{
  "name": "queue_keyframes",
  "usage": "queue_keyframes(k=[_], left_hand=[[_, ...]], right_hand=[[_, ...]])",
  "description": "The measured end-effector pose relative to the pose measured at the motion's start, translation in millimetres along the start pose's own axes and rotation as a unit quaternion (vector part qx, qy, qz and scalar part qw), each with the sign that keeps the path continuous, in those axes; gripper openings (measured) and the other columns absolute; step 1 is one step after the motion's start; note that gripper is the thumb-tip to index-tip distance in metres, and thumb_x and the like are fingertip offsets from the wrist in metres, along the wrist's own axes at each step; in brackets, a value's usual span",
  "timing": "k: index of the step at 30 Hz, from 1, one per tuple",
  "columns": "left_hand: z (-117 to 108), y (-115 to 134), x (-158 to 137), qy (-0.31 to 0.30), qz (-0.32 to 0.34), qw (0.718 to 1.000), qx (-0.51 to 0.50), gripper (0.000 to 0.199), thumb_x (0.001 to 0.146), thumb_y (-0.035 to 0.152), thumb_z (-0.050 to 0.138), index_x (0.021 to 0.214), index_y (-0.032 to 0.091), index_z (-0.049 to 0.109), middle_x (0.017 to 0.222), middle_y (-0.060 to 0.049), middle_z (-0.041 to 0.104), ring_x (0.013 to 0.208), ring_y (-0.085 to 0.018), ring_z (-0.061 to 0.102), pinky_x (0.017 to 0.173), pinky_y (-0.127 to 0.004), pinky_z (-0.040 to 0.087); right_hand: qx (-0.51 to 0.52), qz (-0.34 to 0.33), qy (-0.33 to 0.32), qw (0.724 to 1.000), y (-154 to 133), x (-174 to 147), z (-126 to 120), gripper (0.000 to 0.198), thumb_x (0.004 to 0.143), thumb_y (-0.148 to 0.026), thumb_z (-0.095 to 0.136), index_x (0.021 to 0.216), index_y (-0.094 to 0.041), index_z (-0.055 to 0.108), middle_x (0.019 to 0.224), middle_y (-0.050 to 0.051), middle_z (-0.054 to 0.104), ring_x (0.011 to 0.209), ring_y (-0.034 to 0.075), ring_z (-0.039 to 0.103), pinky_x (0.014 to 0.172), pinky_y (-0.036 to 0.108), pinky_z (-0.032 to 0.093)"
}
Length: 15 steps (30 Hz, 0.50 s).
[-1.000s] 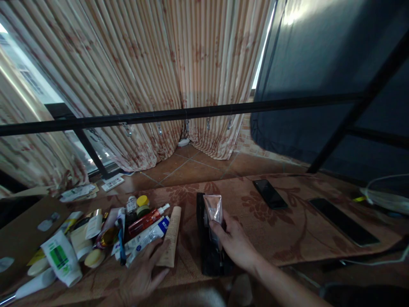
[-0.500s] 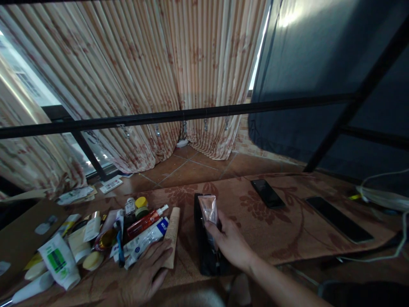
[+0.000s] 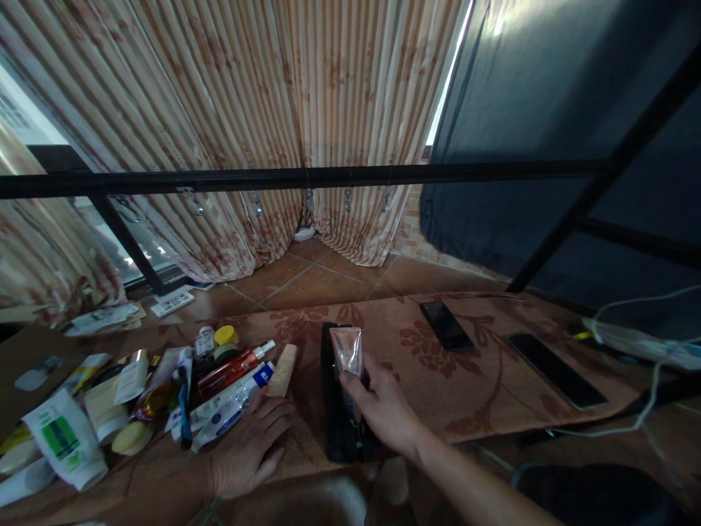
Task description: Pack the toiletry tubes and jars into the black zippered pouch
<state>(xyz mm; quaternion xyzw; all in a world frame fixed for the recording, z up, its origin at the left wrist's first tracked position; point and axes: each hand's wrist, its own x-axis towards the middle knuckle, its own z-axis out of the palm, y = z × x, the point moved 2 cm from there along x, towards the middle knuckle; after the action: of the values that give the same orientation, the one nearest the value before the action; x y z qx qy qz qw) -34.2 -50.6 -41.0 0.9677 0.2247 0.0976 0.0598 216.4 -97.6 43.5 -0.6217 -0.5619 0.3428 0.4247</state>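
The left hand has slid further over the beige tube, hiding its low end. Its fingers are a bit bent; I can't tell if they grip. The right hand has its thumb and fingers closed on the shiny pink tube, at the black bag by the table's near edge. That tube looks light, squashy and slippery, so its middle seems best to hold.
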Motion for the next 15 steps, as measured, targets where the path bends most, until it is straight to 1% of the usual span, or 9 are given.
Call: queue_keyframes(k=[3, 6, 8, 11, 15], left_hand=[[2.9, 1.1, -1.4, 0.018, -0.027, 0.999, 0.000, 0.038, 0.075, 0.017, 0.047, 0.113, 0.023, 0.054, 0.123, -0.007, 0.057, 0.118, -0.025, 0.048, 0.111, -0.057, 0.014], [3.5, 0.9, -1.6, -0.003, -0.029, 1.000, -0.011, 0.038, 0.076, 0.018, 0.047, 0.114, 0.024, 0.054, 0.124, -0.008, 0.056, 0.119, -0.025, 0.047, 0.110, -0.054, 0.020], [3.6, 0.5, -1.6, -0.007, -0.031, 0.999, -0.015, 0.038, 0.077, 0.019, 0.046, 0.113, 0.023, 0.054, 0.125, -0.008, 0.056, 0.119, -0.025, 0.046, 0.109, -0.053, 0.022], [5.3, 0.8, -1.9, 0.014, -0.044, 0.999, -0.009, 0.034, 0.075, 0.018, 0.046, 0.109, 0.022, 0.054, 0.124, -0.008, 0.056, 0.119, -0.025, 0.045, 0.109, -0.055, 0.019], [9.1, 2.9, -2.8, 0.013, -0.047, 0.999, 0.004, 0.035, 0.074, 0.017, 0.046, 0.108, 0.023, 0.054, 0.124, -0.008, 0.055, 0.119, -0.025, 0.045, 0.109, -0.057, 0.015]], right_hand=[[0.010, 0.005, -0.007, 1.000, 1.6, 0.0, 1.6, 0.020, 0.086, -0.034, 0.049, 0.096, -0.019, 0.058, 0.086, 0.002, 0.066, 0.081, 0.016, 0.059, 0.073, 0.026, 0.041], [0.019, 0.002, -0.009, 1.000, 2.0, -0.2, 2.5, 0.021, 0.086, -0.034, 0.050, 0.098, -0.019, 0.058, 0.089, 0.003, 0.066, 0.083, 0.017, 0.060, 0.074, 0.026, 0.042], [0.022, 0.000, -0.010, 1.000, 2.1, -0.6, 2.5, 0.022, 0.085, -0.034, 0.050, 0.099, -0.019, 0.059, 0.089, 0.003, 0.067, 0.083, 0.017, 0.060, 0.074, 0.026, 0.042], [0.018, 0.002, -0.009, 1.000, 2.9, -1.1, 1.8, 0.023, 0.086, -0.034, 0.050, 0.101, -0.019, 0.059, 0.087, 0.003, 0.067, 0.081, 0.017, 0.060, 0.073, 0.027, 0.042], [0.002, 0.002, -0.005, 1.000, 3.0, -1.5, 0.8, 0.025, 0.086, -0.036, 0.050, 0.101, -0.019, 0.058, 0.085, 0.003, 0.067, 0.080, 0.018, 0.060, 0.073, 0.027, 0.042]])
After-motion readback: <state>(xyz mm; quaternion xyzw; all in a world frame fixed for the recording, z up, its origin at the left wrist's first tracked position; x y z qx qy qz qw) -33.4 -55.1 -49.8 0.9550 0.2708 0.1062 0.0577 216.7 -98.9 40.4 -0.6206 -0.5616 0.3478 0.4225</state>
